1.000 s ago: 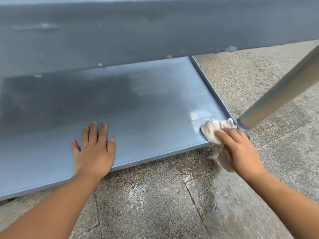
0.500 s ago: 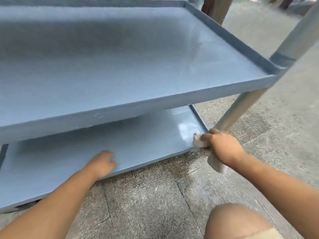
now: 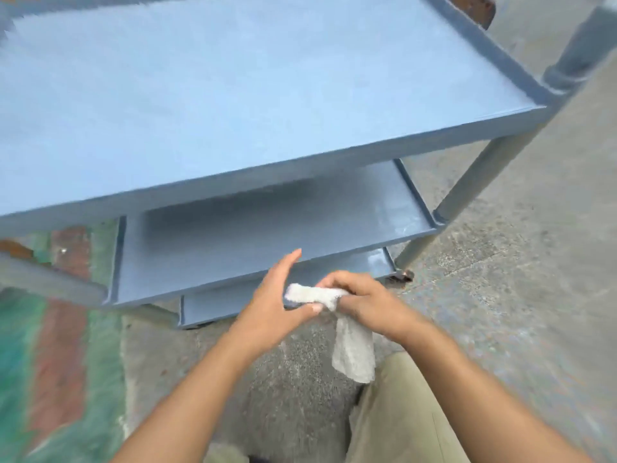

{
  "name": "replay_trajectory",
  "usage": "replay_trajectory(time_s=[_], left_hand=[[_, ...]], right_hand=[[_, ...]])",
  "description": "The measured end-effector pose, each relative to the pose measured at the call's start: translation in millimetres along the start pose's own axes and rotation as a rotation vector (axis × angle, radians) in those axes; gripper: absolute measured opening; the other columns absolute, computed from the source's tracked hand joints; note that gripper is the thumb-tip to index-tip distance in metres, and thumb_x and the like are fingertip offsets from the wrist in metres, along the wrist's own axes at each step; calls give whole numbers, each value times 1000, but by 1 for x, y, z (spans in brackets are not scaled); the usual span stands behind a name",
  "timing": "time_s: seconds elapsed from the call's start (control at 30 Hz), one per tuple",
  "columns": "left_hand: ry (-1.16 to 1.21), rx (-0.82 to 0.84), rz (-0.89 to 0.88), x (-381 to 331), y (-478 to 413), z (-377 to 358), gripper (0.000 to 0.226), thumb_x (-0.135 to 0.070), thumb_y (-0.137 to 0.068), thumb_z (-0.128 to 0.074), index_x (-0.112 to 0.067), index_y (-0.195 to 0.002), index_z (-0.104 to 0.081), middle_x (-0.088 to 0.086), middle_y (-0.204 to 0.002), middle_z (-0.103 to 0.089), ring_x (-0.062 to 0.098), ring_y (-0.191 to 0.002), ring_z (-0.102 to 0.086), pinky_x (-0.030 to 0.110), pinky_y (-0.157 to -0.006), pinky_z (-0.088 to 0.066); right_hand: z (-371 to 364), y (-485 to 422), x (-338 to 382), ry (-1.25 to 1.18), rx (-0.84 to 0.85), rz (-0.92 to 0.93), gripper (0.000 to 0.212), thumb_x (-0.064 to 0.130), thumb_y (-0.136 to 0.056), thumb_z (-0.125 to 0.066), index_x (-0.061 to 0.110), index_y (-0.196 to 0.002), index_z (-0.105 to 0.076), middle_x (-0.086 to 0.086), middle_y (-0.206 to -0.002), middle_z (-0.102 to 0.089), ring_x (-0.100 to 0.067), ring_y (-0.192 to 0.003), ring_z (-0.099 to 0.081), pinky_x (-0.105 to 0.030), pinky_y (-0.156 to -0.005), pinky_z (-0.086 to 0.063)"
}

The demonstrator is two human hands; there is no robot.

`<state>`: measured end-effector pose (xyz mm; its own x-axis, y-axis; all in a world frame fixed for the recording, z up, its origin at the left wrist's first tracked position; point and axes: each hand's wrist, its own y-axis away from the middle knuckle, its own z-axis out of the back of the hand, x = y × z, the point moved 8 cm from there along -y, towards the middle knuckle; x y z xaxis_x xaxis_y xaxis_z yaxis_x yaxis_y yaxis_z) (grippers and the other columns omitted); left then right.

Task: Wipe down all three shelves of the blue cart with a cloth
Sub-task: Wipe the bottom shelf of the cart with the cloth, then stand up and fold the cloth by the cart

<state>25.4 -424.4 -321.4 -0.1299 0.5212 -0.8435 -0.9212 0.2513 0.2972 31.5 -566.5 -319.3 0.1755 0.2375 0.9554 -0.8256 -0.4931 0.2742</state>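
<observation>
From up here I have the cloth [image 3: 315, 295] bunched between both hands in front of the blue cart [image 3: 474, 138], clear of every shelf. My right hand [image 3: 369, 304] is closed around its middle, with a loose tail hanging down over the floor [image 3: 521, 295] beside my knee [image 3: 397, 412]. My left hand [image 3: 272, 307] is spread, only the thumb tip pressed to the bunched end, fingers splayed toward the middle shelf [image 3: 253, 248].

What worries me is that dangling tail: if I lower my hands it could drag on the gritty floor and carry dirt back onto a shelf. The grip is also uneven, so a hand-over now could let the cloth slip and fall. The bottom shelf [image 3: 374, 262] shows a wet sheen at its corner, and I judge the wet could streak if I fold carelessly and wipe with a soiled face
</observation>
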Motion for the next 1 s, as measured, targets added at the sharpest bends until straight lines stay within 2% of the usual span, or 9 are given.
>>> replay_trajectory(time_s=[0.1,0.17,0.33,0.43,0.57,0.63,0.8,0.87,1.0], left_hand=[[10,-33,-58,-75,60,58,32,-35,-83,-72,-43,-113,-63,-17,-115,-66,0,-105,-60,31,-94,-48],[51,-107,-28,-111,96,93,5,-34,-87,-68,-31,-92,-68,-10,-86,-69,5,-76,-62,34,-73,-49],[50,-277,-81,-188,163,172,17,-24,-94,-62,-21,-78,-60,-11,-70,-58,4,-67,-52,23,-66,-40],[128,-364,-139,-218,188,214,16,-27,-92,-59,-18,-79,-60,-7,-70,-59,4,-67,-52,22,-64,-41],[216,-489,-196,-231,209,255,19,-16,-96,-59,-6,-80,-58,-4,-67,-52,3,-62,-47,18,-60,-39],[234,-570,-205,-230,220,277,21,-15,-95,-60,-5,-77,-57,-8,-63,-49,1,-58,-43,15,-57,-36],[212,-578,-239,-214,244,322,23,-24,-94,-61,-12,-74,-57,-12,-60,-42,2,-56,-37,14,-54,-31],[202,-543,-246,-207,247,336,24,-30,-92,-60,-14,-75,-59,-8,-64,-46,5,-61,-41,16,-57,-33],[196,-477,-187,-189,240,357,28,-41,-92,-58,-15,-82,-61,-4,-72,-54,9,-69,-48,23,-67,-39]], right_hand=[[-32,33,79,-302,93,-112,29,1,-71,-50,10,-96,-62,2,-78,-62,-11,-69,-57,-26,-62,-45],[-50,50,122,-434,139,-178,31,0,-69,-49,9,-98,-58,-6,-79,-58,-18,-68,-54,-30,-59,-43],[-87,74,225,-457,285,-157,20,20,-83,-67,16,-100,-58,-8,-89,-62,-19,-77,-63,-35,-69,-52],[-104,75,267,21,260,-20,47,46,-79,-77,31,-117,-53,-2,-104,-66,-13,-94,-66,-42,-84,-54],[-123,67,311,403,118,219,49,40,-73,-73,42,-110,-41,25,-92,-65,2,-79,-63,-13,-63,-46],[-124,63,320,486,61,255,38,28,-76,-63,39,-104,-41,23,-87,-65,-1,-73,-61,-14,-58,-43],[-92,48,339,523,-156,309,22,9,-76,-48,24,-84,-63,13,-74,-62,-4,-67,-56,-19,-62,-44],[-83,38,345,370,-151,288,28,0,-81,-48,20,-77,-68,8,-69,-64,-5,-66,-59,-27,-67,-53],[-92,11,349,-31,-117,206,20,7,-72,-46,19,-62,-58,3,-58,-50,-11,-59,-45,-25,-54,-37]])
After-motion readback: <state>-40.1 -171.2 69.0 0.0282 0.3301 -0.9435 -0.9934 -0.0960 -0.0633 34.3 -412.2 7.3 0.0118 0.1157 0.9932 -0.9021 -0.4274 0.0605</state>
